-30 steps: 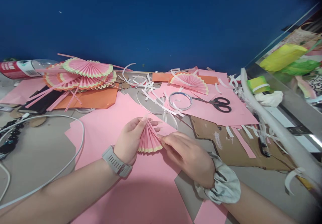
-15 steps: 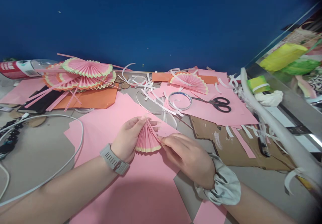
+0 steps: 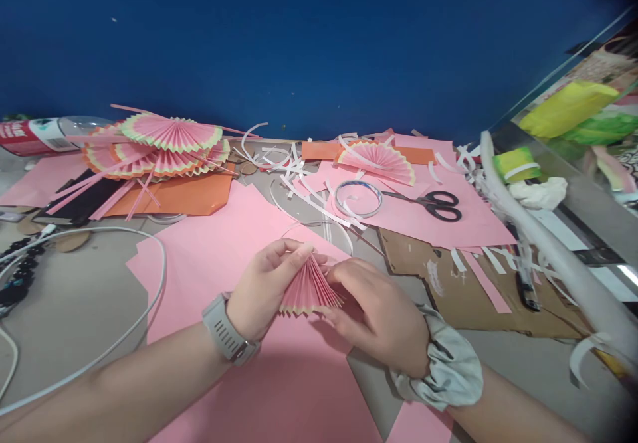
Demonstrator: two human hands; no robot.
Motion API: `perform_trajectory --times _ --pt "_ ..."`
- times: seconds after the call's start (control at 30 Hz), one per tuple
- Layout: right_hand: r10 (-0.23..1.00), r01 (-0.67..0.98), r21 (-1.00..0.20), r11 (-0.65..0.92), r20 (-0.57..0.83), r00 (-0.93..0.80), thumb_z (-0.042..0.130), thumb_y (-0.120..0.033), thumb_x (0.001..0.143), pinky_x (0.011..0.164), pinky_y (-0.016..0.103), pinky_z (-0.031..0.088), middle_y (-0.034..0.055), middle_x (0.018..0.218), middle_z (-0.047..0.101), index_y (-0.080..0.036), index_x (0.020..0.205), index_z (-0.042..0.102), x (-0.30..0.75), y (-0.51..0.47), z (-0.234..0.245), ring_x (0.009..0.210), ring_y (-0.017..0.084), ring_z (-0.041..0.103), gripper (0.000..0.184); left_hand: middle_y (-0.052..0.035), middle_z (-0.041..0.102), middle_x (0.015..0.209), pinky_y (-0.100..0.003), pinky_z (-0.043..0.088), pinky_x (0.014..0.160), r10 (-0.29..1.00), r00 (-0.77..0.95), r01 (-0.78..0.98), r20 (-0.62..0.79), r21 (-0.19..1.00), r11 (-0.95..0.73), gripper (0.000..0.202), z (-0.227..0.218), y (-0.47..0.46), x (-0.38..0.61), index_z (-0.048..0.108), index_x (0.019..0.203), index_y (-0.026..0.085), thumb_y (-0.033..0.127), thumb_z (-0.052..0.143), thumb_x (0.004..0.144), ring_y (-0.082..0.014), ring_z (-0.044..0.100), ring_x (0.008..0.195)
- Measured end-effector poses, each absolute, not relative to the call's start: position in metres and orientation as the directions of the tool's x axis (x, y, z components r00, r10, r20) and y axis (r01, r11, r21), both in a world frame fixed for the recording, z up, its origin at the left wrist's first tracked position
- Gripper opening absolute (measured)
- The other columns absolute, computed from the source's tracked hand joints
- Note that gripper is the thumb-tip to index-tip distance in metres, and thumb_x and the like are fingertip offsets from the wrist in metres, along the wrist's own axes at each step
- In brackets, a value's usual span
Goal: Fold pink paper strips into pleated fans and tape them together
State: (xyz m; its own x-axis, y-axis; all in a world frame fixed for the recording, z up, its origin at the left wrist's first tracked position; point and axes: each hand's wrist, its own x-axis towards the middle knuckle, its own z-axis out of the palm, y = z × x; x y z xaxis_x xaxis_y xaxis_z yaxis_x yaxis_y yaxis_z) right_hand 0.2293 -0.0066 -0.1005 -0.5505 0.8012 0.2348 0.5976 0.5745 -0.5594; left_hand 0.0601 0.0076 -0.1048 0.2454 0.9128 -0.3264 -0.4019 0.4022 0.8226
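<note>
The grey table (image 3: 74, 303) is crowded along its far edge, but its left side is bare inside the loop of a white cable (image 3: 154, 283). A big pink sheet (image 3: 209, 264) lies in the middle, its right edge near torn cardboard (image 3: 448, 297). Over that sheet, the left hand (image 3: 259, 287) pinches the narrow end of a small pleated fan (image 3: 309, 290), and the right hand (image 3: 379, 307) grasps its right edge. Scissors (image 3: 438, 205) and a tape ring (image 3: 357, 198) lie well beyond them.
</note>
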Motion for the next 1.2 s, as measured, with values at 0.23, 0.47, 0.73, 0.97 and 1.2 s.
perform_trajectory --times 0.23,0.47,0.73,0.97,1.2 --pt "0.880 0.707 -0.556 0.437 0.103 -0.463 0.040 -0.021 0.087 0.066 0.033 0.041 0.0035 0.073 0.057 -0.017 0.084 0.053 0.2270 -0.0083 -0.1014 0.071 0.017 0.053 0.013 -0.0095 0.066 0.103 -0.030 0.050 0.081 0.888 0.345 -0.441 -0.306 0.782 0.441 0.026 -0.0990 0.0022 0.0637 0.062 0.092 0.015 0.036 0.046 0.089 -0.0196 0.061 0.095" --pt "0.866 0.669 -0.594 0.447 0.100 -0.490 0.039 -0.018 0.086 0.066 0.031 0.041 0.0040 0.074 0.058 -0.018 0.083 0.052 0.2274 -0.0084 -0.1019 0.072 0.017 0.054 0.013 -0.0073 0.067 0.094 -0.026 0.052 0.073 0.868 0.371 -0.478 -0.329 0.734 0.482 0.021 -0.1015 0.0040 0.0650 0.065 0.092 0.017 0.033 0.052 0.086 -0.0162 0.063 0.083" --pt "0.845 0.649 -0.585 0.486 0.125 -0.520 0.039 -0.017 0.086 0.061 0.029 0.039 0.0024 0.070 0.056 -0.019 0.079 0.050 0.2249 -0.0117 -0.1035 0.066 0.015 0.051 0.013 -0.0027 0.061 0.071 -0.020 0.050 0.051 0.806 0.455 -0.501 -0.378 0.640 0.583 0.019 -0.1012 0.0063 0.0640 0.061 0.078 0.015 0.032 0.057 0.082 -0.0100 0.057 0.055" --pt "0.842 0.643 -0.596 0.481 0.110 -0.528 0.040 -0.017 0.086 0.061 0.028 0.039 0.0015 0.069 0.056 -0.019 0.080 0.051 0.2210 -0.0116 -0.1005 0.066 0.015 0.051 0.013 0.0003 0.055 0.061 -0.015 0.040 0.034 0.811 0.440 -0.429 -0.384 0.704 0.566 0.024 -0.1018 0.0071 0.0652 0.057 0.077 0.017 0.037 0.047 0.087 -0.0075 0.051 0.041" --pt "0.843 0.660 -0.573 0.486 0.110 -0.526 0.041 -0.019 0.087 0.060 0.028 0.039 0.0012 0.068 0.054 -0.019 0.078 0.051 0.2197 -0.0130 -0.1040 0.065 0.014 0.051 0.013 0.0014 0.053 0.064 -0.016 0.042 0.035 0.818 0.439 -0.461 -0.372 0.688 0.560 0.023 -0.0995 0.0045 0.0659 0.052 0.073 0.017 0.032 0.044 0.089 -0.0066 0.049 0.042"
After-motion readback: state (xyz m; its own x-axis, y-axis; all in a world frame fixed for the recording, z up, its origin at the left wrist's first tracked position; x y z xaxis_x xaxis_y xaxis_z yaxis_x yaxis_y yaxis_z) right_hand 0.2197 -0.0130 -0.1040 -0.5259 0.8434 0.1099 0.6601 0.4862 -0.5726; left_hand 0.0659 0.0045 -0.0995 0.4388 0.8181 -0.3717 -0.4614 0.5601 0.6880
